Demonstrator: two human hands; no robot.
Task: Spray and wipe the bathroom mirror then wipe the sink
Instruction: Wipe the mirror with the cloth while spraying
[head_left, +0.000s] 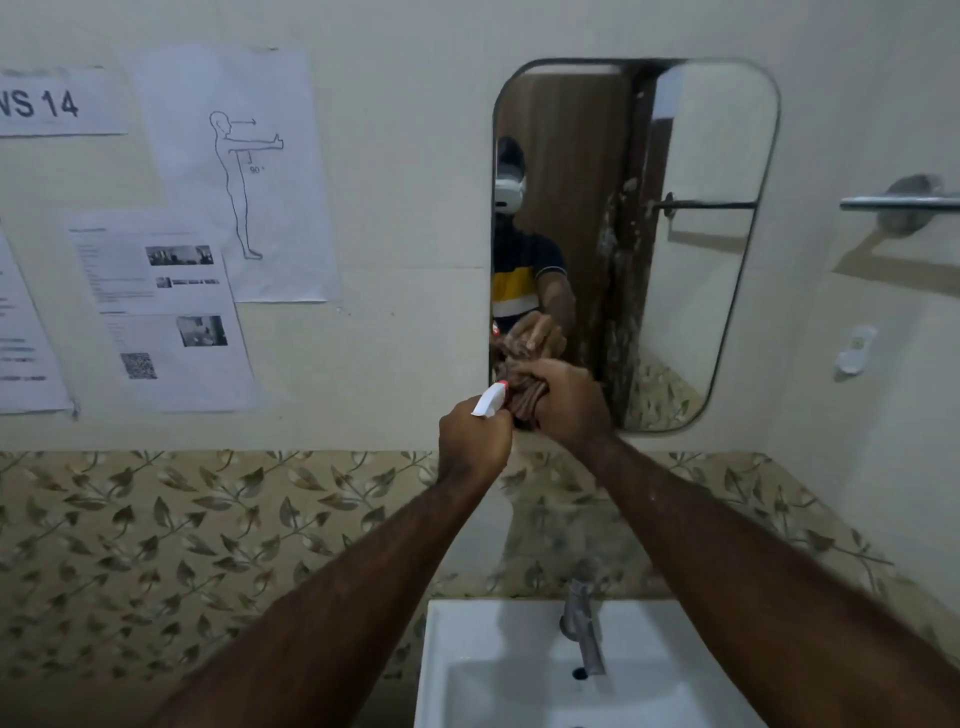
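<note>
We have both arms stretched toward the rounded rectangular wall mirror (691, 249) above the white ceramic sink (467, 670). Our left hand (474, 441) is wrapped tight around a white plastic spray bottle with a red nozzle tip (490, 399); only the trigger head shows above our fist, and its nozzle points at the bunched brown cleaning cloth (522, 397) just beside it. Our right hand (563, 400) grips that cloth in a closed fist and holds it against the lower left corner of the mirror, where the glass shows our hands and the cloth again. The sink sits below our forearms at the bottom edge, with a grey metal tap (584, 623) standing at its back rim. Behind it runs a band of beige tiles with a leaf pattern (208, 545). Printed paper sheets (234, 171) are stuck to the pale wall on the left, and a chrome towel bar (898, 202) is fixed on the right.
</note>
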